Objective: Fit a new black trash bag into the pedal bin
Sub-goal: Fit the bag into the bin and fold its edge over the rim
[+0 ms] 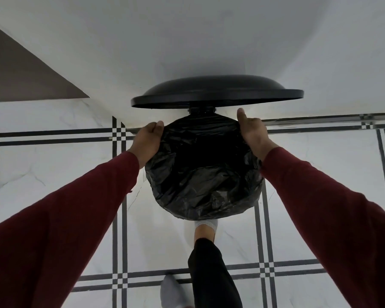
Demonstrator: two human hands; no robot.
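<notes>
You stand over a white marble-look tiled floor (42, 174) crossed by black grid lines, with a plain white wall (187, 41) rising at twelve o'clock and a dull brown panel (20, 70) at ten o'clock. In the middle of your view sits the pedal bin, its black domed lid (216, 90) tipped up and open against the wall, hinged at the bin's twelve o'clock edge. The black trash bag (202, 174) is glossy, thin and heavily creased; it is draped over the round rim so the bin's body is hidden, with a dark hollow at its centre. No brand, label or writing can be read anywhere. Your left hand (146, 141) grips the bag's edge at ten o'clock on the rim, fingers curled and pinching the plastic. Your right hand (252, 132) holds the edge at two o'clock, thumb raised upward, fingers wrapped over the plastic out of sight. Both arms wear dark red sleeves (76, 218). At six o'clock your foot in a white sock (206, 226) reaches under the bag's near edge; a second, grey-socked foot (171, 290) stands on the tiles.
</notes>
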